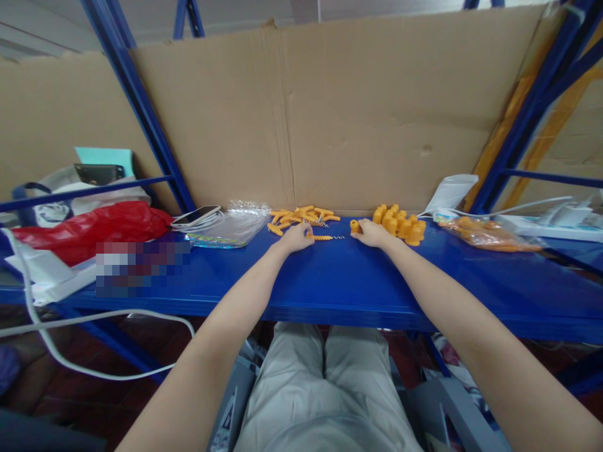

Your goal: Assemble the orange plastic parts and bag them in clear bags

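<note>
the left hand is closed on one end of an orange ribbed stick. the stick lies on the blue shelf and points from this grip toward the right hand. the right hand's fingertips are pinched on an orange cap. a pile of orange sticks lies just behind the left grip. a group of orange caps stands just beside the right grip.

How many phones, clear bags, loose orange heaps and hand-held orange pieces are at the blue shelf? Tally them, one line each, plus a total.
Phone: 1
Clear bags: 2
Orange heaps: 2, stick heap, cone heap
Orange pieces held: 2, stick in left hand, cone in right hand
Total: 7
</note>
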`<state>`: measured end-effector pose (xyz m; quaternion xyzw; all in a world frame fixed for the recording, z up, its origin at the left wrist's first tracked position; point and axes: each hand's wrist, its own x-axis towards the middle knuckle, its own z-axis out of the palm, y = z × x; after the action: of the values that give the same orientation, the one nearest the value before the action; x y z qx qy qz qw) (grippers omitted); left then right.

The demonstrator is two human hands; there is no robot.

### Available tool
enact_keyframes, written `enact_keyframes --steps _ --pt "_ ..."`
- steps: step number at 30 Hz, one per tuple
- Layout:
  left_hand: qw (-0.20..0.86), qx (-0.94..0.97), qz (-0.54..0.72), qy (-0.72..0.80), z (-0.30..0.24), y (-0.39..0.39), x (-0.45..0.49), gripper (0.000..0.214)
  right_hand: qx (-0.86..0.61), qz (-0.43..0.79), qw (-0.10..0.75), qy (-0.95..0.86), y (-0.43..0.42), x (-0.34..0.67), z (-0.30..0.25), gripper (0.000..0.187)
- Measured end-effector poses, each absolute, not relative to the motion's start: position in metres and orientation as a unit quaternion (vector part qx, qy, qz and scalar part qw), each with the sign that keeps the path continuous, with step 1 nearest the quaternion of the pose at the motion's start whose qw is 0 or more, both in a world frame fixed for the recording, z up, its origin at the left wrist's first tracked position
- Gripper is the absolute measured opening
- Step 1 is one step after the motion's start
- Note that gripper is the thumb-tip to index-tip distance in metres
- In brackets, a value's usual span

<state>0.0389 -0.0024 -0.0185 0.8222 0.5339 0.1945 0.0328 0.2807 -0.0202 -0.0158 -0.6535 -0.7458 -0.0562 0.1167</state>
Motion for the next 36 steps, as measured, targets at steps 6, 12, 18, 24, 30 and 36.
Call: enact_keyframes --steps 6,12,18,24,30,36 --pt "0.087 0.806 0.151 0.566 -0.012 -0.011 0.044 0.022 -0.654 -0.066 0.08 -0.749 -0.027 0.276 -0.011 0.036" --pt "0.11 0.785 0.185 0.581 -0.011 -0.013 0.042 0.024 -0.64 -0.089 0.064 -0.761 -0.03 0.274 -0.007 0.038" --pt "0.096 0.797 0.19 0.565 -0.015 -0.006 0.04 0.022 -0.629 -0.082 0.081 -0.769 -0.024 0.277 -0.013 0.04" --pt "0.098 0.804 0.195 0.553 -0.016 -0.006 0.039 0.021 -0.636 -0.057 0.108 -0.762 -0.022 0.278 -0.014 0.04" --pt "0.105 0.8 0.195 0.558 -0.017 -0.004 0.038 0.019 -0.652 -0.026 0.123 -0.748 -0.022 0.277 -0.013 0.04" --pt "0.084 0.803 0.18 0.562 -0.014 -0.007 0.04 0.019 -0.644 -0.016 0.159 -0.748 -0.016 0.279 -0.017 0.038"
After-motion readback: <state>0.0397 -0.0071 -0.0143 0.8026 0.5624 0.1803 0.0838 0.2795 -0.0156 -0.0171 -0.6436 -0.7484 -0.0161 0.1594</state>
